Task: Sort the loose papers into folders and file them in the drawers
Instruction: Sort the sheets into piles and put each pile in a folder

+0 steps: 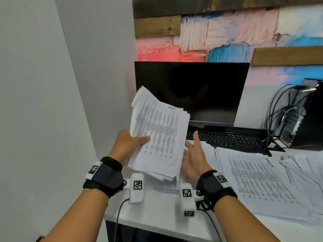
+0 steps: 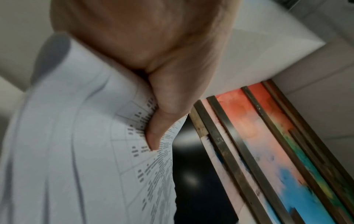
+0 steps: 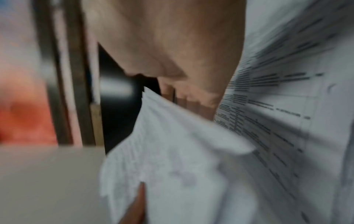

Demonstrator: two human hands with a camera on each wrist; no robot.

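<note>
- A thick stack of printed papers is held up off the worktop, tilted, with its long axis running from the near edge by the wrists up and away toward the dark monitor
- The stack is gripped at its left edge by the left hand; in the left wrist view the thumb is seen pressed on the printed face, with the other fingers judged to be curled behind the sheets, out of sight
- The right hand is seen just right of the stack, palm turned toward it, fingers straight and loose; nothing is clasped by it, and whether the palm touches the right edge cannot be told, the right wrist view being blurred
- The coming move is judged to turn on this: the stack's free long edge lies directly left of the right palm, so the right hand is nearer for squaring or taking hold of that side
- More printed sheets are spread flat on the worktop to the right, in front of the keyboard; another low pile lies under the lifted stack
- No folder or drawer is shown in any view, so the sorting is judged to be at an early stage
- A slip of the fanned lower sheets is the risk to be watched
</note>
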